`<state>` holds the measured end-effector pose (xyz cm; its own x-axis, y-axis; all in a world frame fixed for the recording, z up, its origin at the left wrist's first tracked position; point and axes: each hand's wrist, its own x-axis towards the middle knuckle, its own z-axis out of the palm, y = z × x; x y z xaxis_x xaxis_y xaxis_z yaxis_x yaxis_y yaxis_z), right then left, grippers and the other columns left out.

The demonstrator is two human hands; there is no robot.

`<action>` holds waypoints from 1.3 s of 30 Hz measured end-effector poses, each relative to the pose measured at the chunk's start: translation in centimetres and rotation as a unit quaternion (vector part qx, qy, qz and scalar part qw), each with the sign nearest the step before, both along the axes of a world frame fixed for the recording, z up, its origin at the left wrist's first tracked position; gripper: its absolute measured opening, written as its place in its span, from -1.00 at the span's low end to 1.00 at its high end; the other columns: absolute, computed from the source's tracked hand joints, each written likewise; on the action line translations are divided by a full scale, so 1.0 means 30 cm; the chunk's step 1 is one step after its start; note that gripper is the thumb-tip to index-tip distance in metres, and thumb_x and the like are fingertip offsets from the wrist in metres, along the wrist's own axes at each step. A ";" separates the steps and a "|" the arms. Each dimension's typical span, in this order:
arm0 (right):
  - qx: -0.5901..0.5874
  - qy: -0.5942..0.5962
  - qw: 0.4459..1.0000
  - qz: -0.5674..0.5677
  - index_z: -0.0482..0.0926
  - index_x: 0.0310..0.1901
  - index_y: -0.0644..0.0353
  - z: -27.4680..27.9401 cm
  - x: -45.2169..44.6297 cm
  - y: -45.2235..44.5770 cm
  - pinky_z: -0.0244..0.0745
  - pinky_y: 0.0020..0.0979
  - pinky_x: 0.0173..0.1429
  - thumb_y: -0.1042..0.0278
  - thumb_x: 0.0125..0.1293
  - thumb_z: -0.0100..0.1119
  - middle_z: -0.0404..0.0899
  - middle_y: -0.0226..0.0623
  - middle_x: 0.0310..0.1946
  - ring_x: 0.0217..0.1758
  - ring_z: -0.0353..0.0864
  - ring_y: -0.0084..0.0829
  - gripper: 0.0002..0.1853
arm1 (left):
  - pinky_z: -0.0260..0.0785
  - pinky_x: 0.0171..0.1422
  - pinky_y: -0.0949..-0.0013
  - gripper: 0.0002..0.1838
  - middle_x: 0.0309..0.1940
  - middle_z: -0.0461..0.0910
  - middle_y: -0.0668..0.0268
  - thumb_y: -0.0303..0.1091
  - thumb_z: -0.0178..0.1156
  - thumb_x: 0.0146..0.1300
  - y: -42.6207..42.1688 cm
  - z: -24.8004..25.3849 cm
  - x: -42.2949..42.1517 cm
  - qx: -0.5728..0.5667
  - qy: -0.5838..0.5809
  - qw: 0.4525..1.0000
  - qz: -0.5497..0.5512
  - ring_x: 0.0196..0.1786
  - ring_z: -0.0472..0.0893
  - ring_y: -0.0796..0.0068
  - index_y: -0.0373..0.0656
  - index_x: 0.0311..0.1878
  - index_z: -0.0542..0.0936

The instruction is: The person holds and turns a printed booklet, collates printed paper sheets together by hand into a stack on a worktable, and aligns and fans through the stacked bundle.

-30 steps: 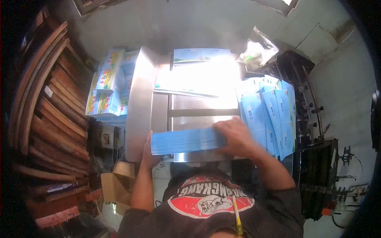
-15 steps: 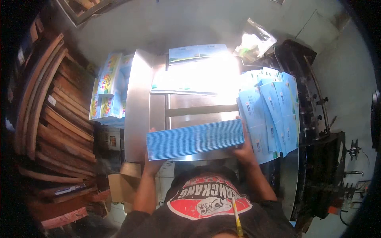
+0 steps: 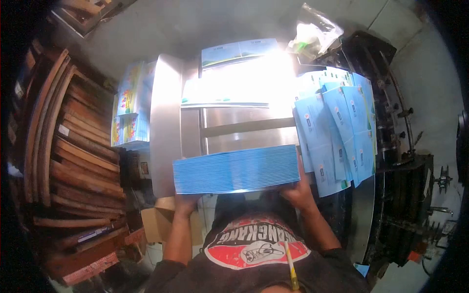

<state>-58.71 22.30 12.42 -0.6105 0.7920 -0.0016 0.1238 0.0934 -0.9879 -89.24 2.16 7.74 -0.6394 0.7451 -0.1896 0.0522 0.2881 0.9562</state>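
Note:
A thick stack of blue booklets (image 3: 237, 170) is held level in front of my body, its many layered edges facing me. At its left end is my left hand (image 3: 187, 201), gripping it from the side and below, with most fingers hidden. My right hand (image 3: 297, 189) grips the right end the same way. Beyond the stack lies a metal tray table (image 3: 244, 139) with a bar across it. White and blue printed sheets (image 3: 234, 95) lie on the table's far part, partly washed out by glare.
Loose blue printed covers (image 3: 317, 141) are spread at the right. Stacked colourful booklets (image 3: 128, 107) stand at the left beside a metal panel (image 3: 165, 122). A plastic bag (image 3: 317, 36) lies at the back right, black machinery (image 3: 400, 195) at far right, wooden frames (image 3: 88, 161) at far left, and a cardboard box (image 3: 161, 222) below.
My right hand has moved from the stack's upper side to its right end. The stack has swung from slightly tilted to nearly level, and the camera view has shifted.

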 end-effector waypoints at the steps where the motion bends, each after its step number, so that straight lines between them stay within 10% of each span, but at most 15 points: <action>1: -0.001 0.001 1.000 -0.003 -0.13 0.55 0.24 -0.002 -0.003 0.000 -0.03 -0.18 0.60 0.28 0.05 0.53 -0.03 0.08 0.55 0.61 -0.01 -0.15 0.17 | 0.41 0.25 0.30 -0.11 0.15 0.54 0.18 -0.33 0.52 0.03 0.005 0.020 0.006 -0.026 0.022 0.999 -0.007 0.11 0.55 0.39 -0.26 0.42 0.29; 7: 0.179 -0.085 0.980 -0.028 0.17 0.41 0.34 -0.010 -0.048 0.086 0.20 -0.16 0.47 0.32 -0.04 0.59 0.32 -0.02 0.30 0.39 0.33 -0.10 0.01 | 0.42 0.23 0.30 -0.22 0.10 0.57 0.17 -0.29 0.53 0.01 0.077 0.137 0.045 -0.185 0.053 0.981 0.014 0.08 0.57 0.36 -0.29 0.29 0.40; 10: 0.167 -0.044 0.984 0.029 0.27 0.29 0.34 -0.023 -0.059 0.131 0.30 -0.19 0.36 0.28 -0.04 0.61 0.39 -0.08 0.14 0.26 0.41 -0.14 -0.10 | 0.48 0.15 0.31 -0.35 0.00 0.62 0.20 -0.34 0.51 0.01 0.109 0.112 0.024 -0.004 0.187 0.982 0.026 0.02 0.60 0.42 -0.32 0.17 0.49; 13: 0.129 -0.051 0.990 0.012 0.33 0.23 0.33 -0.014 -0.081 0.136 0.34 -0.21 0.33 0.21 0.03 0.58 0.41 -0.08 0.12 0.24 0.42 -0.17 -0.19 | 0.52 0.09 0.28 -0.46 -0.18 0.65 0.25 -0.41 0.53 -0.02 0.143 0.156 -0.017 -0.039 -0.030 0.998 0.038 -0.12 0.64 0.39 -0.30 0.04 0.53; 15: -0.110 -0.036 0.993 -0.014 0.38 0.18 0.32 0.005 -0.078 0.103 0.37 -0.22 0.28 0.16 0.06 0.57 0.42 -0.10 0.06 0.16 0.44 -0.21 -0.26 | 0.53 0.03 0.31 -0.44 -0.14 0.68 0.26 -0.35 0.51 0.02 0.165 0.227 -0.029 0.040 -0.080 0.996 -0.022 -0.08 0.64 0.49 -0.31 0.09 0.53; 19: -0.186 -0.140 0.973 -0.007 0.41 0.15 0.31 0.139 -0.050 0.130 0.40 -0.18 0.23 0.15 0.05 0.57 0.43 -0.08 0.05 0.12 0.45 -0.18 -0.29 | 0.52 0.02 0.30 -0.41 -0.15 0.70 0.15 -0.16 0.57 -0.04 0.195 0.161 -0.027 -0.146 0.048 0.988 -0.007 -0.08 0.69 0.36 -0.29 0.00 0.58; 21: 0.303 -0.348 0.882 -0.100 0.42 0.14 0.30 0.238 -0.087 0.198 0.41 -0.14 0.20 0.12 0.07 0.54 0.46 -0.04 0.00 0.14 0.46 -0.14 -0.31 | 0.53 0.00 0.28 -0.35 -0.17 0.70 0.09 -0.07 0.58 -0.09 0.226 0.147 -0.022 -0.142 0.050 0.989 -0.008 -0.12 0.71 0.30 -0.31 -0.03 0.58; 22: 0.358 -0.256 0.896 -0.059 0.45 0.13 0.31 0.300 -0.177 0.218 0.41 -0.09 0.18 0.01 0.18 0.41 0.48 -0.02 -0.04 0.12 0.46 -0.09 -0.36 | 0.53 -0.02 0.27 -0.34 -0.18 0.70 0.08 -0.06 0.58 -0.09 0.240 0.170 -0.026 -0.164 0.046 0.985 -0.008 -0.13 0.71 0.29 -0.33 -0.03 0.57; 27: 0.345 -0.433 0.802 0.223 0.59 -0.04 0.26 0.165 -0.563 0.175 0.45 -0.07 0.13 -0.17 0.46 -0.07 0.58 -0.05 -0.04 0.13 0.52 -0.09 -0.45 | 0.55 -0.04 0.25 -0.26 -0.17 0.70 0.03 0.01 0.60 -0.13 0.252 0.136 -0.061 -0.193 0.032 0.980 -0.018 -0.14 0.72 0.25 -0.38 -0.03 0.54; 39: 0.337 -0.330 0.865 0.169 0.55 -0.26 0.25 0.085 -0.588 0.163 0.47 -0.11 -0.06 0.19 0.38 0.08 0.56 -0.09 -0.33 -0.20 0.57 -0.05 -0.74 | 0.49 0.12 0.08 0.00 -0.08 0.65 -0.10 0.35 0.53 -0.26 0.235 0.196 -0.083 -0.275 0.060 0.958 -0.051 0.02 0.66 -0.06 -0.31 0.08 0.49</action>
<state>-76.34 27.17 14.98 -0.8494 0.5257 -0.0460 0.4941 0.7618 -0.4189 -91.73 9.20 13.62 -0.6098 0.6144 -0.5006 0.2079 0.7336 0.6470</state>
